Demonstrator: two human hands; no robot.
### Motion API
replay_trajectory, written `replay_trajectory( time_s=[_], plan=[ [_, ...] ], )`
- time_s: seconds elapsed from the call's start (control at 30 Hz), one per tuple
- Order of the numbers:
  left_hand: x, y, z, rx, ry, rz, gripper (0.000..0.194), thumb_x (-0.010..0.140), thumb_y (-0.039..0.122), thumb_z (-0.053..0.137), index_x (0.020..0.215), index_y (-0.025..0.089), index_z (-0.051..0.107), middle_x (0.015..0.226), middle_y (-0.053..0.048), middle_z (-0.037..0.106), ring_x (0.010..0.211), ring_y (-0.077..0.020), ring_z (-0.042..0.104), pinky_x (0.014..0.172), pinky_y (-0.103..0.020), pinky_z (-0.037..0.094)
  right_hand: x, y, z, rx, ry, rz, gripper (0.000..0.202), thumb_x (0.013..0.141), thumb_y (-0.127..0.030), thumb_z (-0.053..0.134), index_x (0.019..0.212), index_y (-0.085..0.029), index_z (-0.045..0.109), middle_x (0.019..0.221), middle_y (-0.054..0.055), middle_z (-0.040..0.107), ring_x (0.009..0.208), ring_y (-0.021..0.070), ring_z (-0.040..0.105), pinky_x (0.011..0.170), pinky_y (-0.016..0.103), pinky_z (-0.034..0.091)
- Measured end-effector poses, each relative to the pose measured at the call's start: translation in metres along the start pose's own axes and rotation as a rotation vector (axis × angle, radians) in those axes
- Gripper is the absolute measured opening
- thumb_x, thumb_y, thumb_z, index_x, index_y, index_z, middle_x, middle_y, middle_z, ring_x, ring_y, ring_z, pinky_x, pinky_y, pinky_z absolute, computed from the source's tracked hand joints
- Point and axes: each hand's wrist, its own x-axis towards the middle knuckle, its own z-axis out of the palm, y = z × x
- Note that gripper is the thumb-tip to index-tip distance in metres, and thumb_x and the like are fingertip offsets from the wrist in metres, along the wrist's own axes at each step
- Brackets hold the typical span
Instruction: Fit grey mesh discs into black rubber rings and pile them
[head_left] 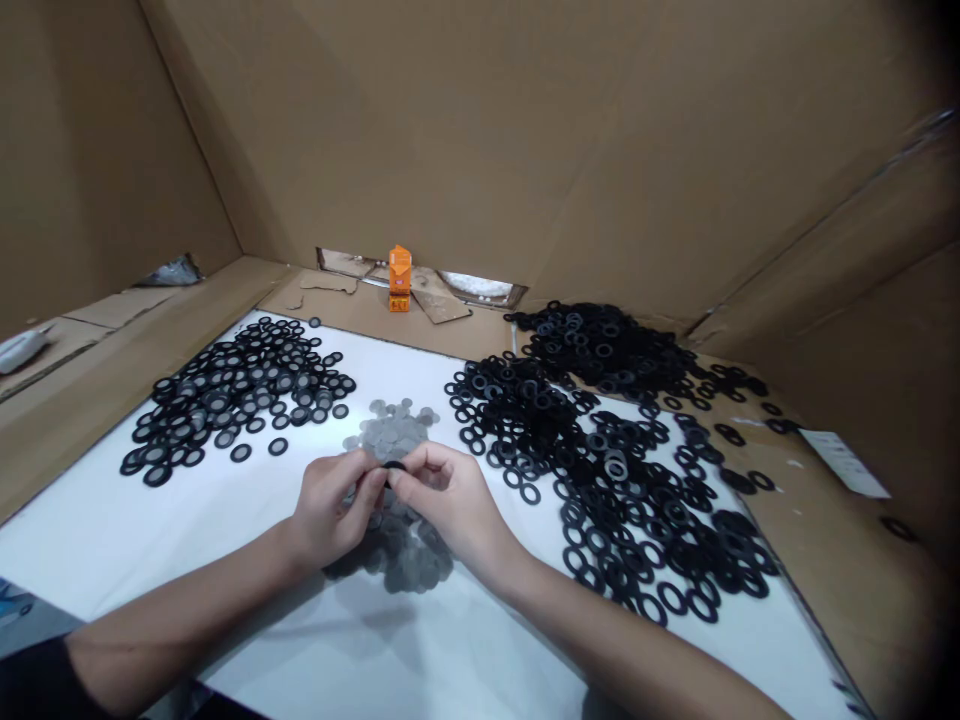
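Observation:
Both hands meet over a pile of thin grey discs (pixel 416 560) at the middle of the white board. Between the fingertips is a black ring (pixel 393 465), seen nearly edge-on. My left hand (pixel 334 500) pinches its left side, and my right hand (pixel 450 495) pinches its right side. Whether a disc sits inside this ring is hidden by the fingers. To the left lies a heap of black rings with grey centres (pixel 240 390). On the right spreads a larger heap of open black rings (pixel 645 490).
Cardboard walls (pixel 420 130) enclose the white board (pixel 480 650). A small orange box (pixel 400 280) stands at the back, near torn holes. More black rings (pixel 607 345) are piled at the back right. A white paper slip (pixel 845 463) lies right; a white object (pixel 22 350) sits far left.

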Motion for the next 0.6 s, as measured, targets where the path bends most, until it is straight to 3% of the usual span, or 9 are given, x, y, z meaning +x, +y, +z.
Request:
replay_trajectory(
  time_s=[0.17, 0.27, 0.47, 0.57, 0.6],
  plan=[
    [0.003, 0.004, 0.002, -0.242, -0.133, -0.345, 0.033, 0.096, 0.031, 0.036, 0.064, 0.021, 0.036, 0.046, 0.005, 0.046, 0.043, -0.01, 0.045, 0.047, -0.022, 0.035, 0.002, -0.001, -0.002, 0.039, 0.02, 0.037, 0.019, 0.073, -0.032, 0.069, 0.068, -0.016, 0.059, 0.058, -0.004, 0.056, 0.054, 0.0097, 0.049, 0.053, 0.021, 0.036],
    [0.008, 0.001, 0.002, -0.361, -0.167, -0.47, 0.036, 0.094, 0.041, 0.037, 0.064, 0.021, 0.035, 0.043, 0.007, 0.041, 0.04, -0.0093, 0.04, 0.044, -0.022, 0.032, 0.006, -0.001, -0.005, 0.125, -0.02, 0.099, 0.025, 0.069, -0.037, 0.074, 0.067, -0.015, 0.061, 0.056, -0.004, 0.054, 0.049, 0.008, 0.045, 0.049, 0.021, 0.032],
    [0.015, -0.004, -0.006, -0.487, -0.187, -0.501, 0.035, 0.094, 0.041, 0.039, 0.068, 0.019, 0.041, 0.047, 0.006, 0.048, 0.043, -0.009, 0.044, 0.046, -0.021, 0.037, 0.014, 0.001, -0.011, 0.275, -0.092, 0.173, 0.027, 0.071, -0.039, 0.074, 0.065, -0.014, 0.064, 0.056, -0.004, 0.052, 0.054, 0.0074, 0.044, 0.057, 0.021, 0.036],
    [0.015, -0.006, -0.008, -0.452, -0.11, -0.441, 0.019, 0.091, 0.037, 0.047, 0.093, 0.018, 0.049, 0.066, 0.003, 0.058, 0.05, -0.0093, 0.052, 0.048, -0.021, 0.042, 0.015, 0.003, -0.014, 0.212, -0.048, 0.175, 0.031, 0.069, -0.042, 0.075, 0.064, -0.014, 0.063, 0.055, -0.004, 0.052, 0.054, 0.0073, 0.044, 0.055, 0.021, 0.034],
    [0.014, -0.007, -0.008, -0.42, -0.087, -0.407, 0.023, 0.089, 0.035, 0.052, 0.104, 0.018, 0.048, 0.075, 0.001, 0.06, 0.053, -0.0095, 0.054, 0.049, -0.021, 0.044, 0.015, 0.003, -0.015, 0.193, -0.038, 0.18, 0.032, 0.068, -0.043, 0.075, 0.063, -0.014, 0.063, 0.055, -0.004, 0.052, 0.054, 0.0073, 0.044, 0.054, 0.021, 0.033]
  ],
)
